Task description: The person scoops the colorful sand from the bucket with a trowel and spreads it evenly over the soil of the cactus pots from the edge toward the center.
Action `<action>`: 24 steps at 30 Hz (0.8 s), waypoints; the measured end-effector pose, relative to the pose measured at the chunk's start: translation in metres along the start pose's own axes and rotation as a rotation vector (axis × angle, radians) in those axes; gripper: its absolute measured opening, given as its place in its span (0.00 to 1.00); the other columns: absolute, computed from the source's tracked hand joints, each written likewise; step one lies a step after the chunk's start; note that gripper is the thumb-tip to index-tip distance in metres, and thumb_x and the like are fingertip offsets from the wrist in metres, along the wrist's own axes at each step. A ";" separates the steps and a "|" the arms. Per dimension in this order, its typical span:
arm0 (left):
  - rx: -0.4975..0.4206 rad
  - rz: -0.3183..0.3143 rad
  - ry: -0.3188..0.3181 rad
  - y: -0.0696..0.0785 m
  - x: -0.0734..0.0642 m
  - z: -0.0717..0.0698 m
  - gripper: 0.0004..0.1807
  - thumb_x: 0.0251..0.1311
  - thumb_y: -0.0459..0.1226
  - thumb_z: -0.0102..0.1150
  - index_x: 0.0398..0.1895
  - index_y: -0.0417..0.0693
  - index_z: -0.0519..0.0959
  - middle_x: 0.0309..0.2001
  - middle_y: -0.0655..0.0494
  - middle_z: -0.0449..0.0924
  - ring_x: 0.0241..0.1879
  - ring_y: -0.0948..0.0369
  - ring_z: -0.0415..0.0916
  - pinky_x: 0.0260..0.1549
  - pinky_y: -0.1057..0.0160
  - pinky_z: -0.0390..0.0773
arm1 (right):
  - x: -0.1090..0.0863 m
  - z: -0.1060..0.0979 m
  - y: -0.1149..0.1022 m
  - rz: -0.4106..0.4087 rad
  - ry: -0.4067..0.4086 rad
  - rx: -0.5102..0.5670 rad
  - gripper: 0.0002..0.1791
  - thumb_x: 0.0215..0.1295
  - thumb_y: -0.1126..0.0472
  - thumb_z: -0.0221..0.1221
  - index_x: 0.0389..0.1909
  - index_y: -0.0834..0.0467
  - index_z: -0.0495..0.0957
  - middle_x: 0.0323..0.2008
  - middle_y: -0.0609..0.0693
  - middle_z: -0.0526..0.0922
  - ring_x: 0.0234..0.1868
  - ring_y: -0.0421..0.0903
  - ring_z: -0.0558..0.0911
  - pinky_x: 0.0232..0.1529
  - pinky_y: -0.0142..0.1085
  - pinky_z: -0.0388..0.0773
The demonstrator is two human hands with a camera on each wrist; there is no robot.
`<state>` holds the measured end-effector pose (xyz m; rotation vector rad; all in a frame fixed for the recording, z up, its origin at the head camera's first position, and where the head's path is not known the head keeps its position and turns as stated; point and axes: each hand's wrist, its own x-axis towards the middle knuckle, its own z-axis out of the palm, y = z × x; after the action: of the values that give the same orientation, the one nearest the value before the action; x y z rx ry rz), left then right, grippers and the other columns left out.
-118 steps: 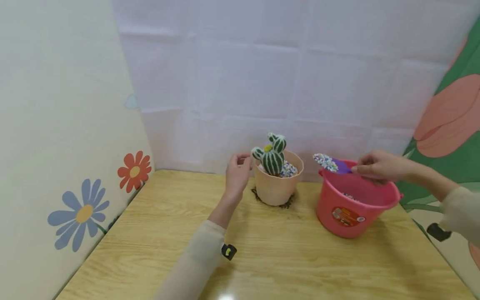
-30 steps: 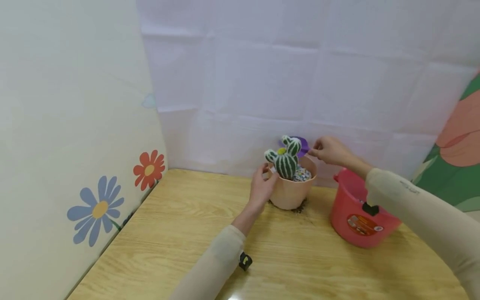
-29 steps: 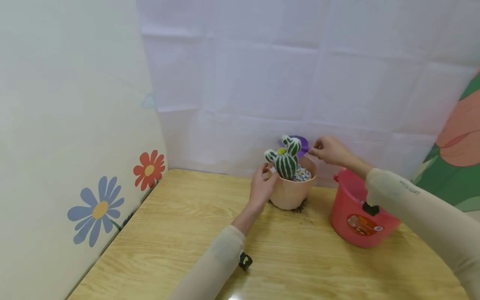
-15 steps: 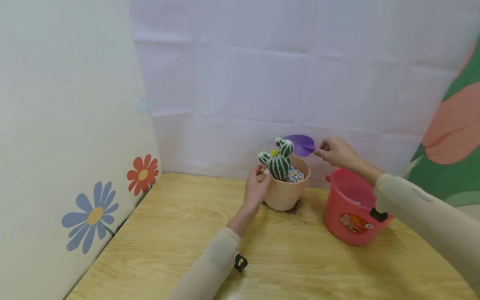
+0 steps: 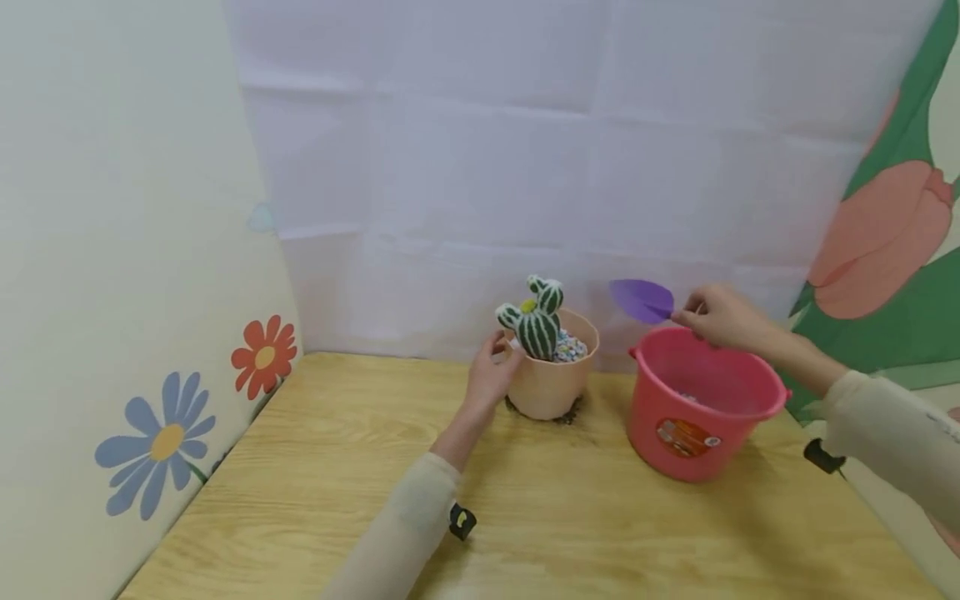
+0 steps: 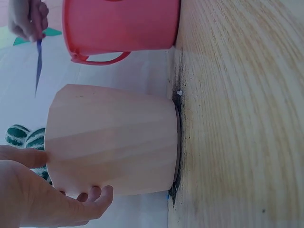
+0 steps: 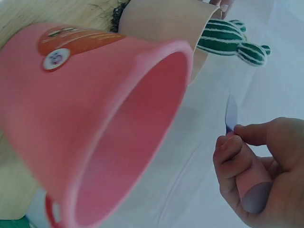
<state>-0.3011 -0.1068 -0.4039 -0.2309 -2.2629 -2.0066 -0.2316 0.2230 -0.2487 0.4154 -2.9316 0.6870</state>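
My left hand [image 5: 491,377] holds the near left rim of a peach flowerpot [image 5: 551,392], thumb at the rim and fingers round the side in the left wrist view. A knitted cactus [image 5: 537,335] with a yellow flower stands in the pot, beside small multicoloured pebbles [image 5: 570,348]. Over the pink bucket [image 5: 647,421], my right hand [image 5: 726,318] grips a garden trowel [image 5: 642,301] by its handle. The purple blade points left, with nothing on it. In the right wrist view, the curled fingers wrap the trowel's pink handle [image 7: 250,172].
More pebbles [image 5: 686,397] lie low inside the bucket, which stands right of the pot. Dark crumbs [image 5: 570,411] surround the pot's base on the wooden table [image 5: 322,467]. A white cloth [image 5: 450,167] hangs behind, and a flower-painted wall [image 5: 172,275] rises at left.
A loaded trowel came from the bucket to the pot and was tipped behind the cactus. It has since moved right, emptied, back over the bucket. My left hand took hold of the pot.
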 end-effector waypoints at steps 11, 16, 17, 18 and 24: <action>-0.019 -0.026 0.000 0.004 0.004 -0.015 0.36 0.70 0.46 0.60 0.77 0.47 0.63 0.68 0.40 0.68 0.64 0.43 0.68 0.58 0.44 0.74 | -0.033 -0.014 0.045 0.050 -0.043 -0.089 0.16 0.70 0.57 0.64 0.38 0.69 0.83 0.23 0.50 0.82 0.21 0.49 0.80 0.20 0.40 0.77; -0.022 -0.035 -0.024 0.005 0.004 -0.015 0.36 0.69 0.47 0.62 0.76 0.45 0.63 0.67 0.40 0.68 0.64 0.42 0.68 0.58 0.44 0.75 | -0.043 -0.011 0.068 0.017 -0.116 -0.147 0.10 0.68 0.59 0.65 0.36 0.64 0.84 0.22 0.48 0.81 0.19 0.46 0.79 0.18 0.37 0.76; -0.022 -0.036 -0.027 0.005 0.004 -0.015 0.36 0.69 0.47 0.62 0.76 0.45 0.64 0.67 0.40 0.68 0.63 0.42 0.69 0.58 0.44 0.75 | -0.042 -0.010 0.072 -0.007 -0.125 -0.166 0.09 0.68 0.60 0.66 0.35 0.63 0.84 0.23 0.47 0.81 0.19 0.45 0.79 0.19 0.37 0.76; -0.028 -0.034 -0.028 0.005 0.005 -0.015 0.36 0.69 0.46 0.62 0.76 0.44 0.64 0.67 0.39 0.69 0.63 0.42 0.69 0.58 0.44 0.75 | -0.042 -0.008 0.075 -0.031 -0.133 -0.185 0.08 0.67 0.61 0.66 0.34 0.62 0.84 0.24 0.46 0.81 0.20 0.44 0.78 0.20 0.37 0.76; -0.058 -0.043 -0.058 0.005 0.005 -0.015 0.34 0.67 0.40 0.64 0.74 0.42 0.67 0.64 0.39 0.72 0.59 0.43 0.73 0.54 0.46 0.77 | -0.039 0.005 0.083 -0.122 -0.169 -0.325 0.05 0.63 0.62 0.69 0.31 0.58 0.83 0.25 0.42 0.79 0.25 0.40 0.75 0.22 0.36 0.76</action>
<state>-0.3053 -0.1209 -0.3968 -0.2504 -2.2649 -2.1157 -0.2180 0.3021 -0.2942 0.6361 -3.0623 0.1607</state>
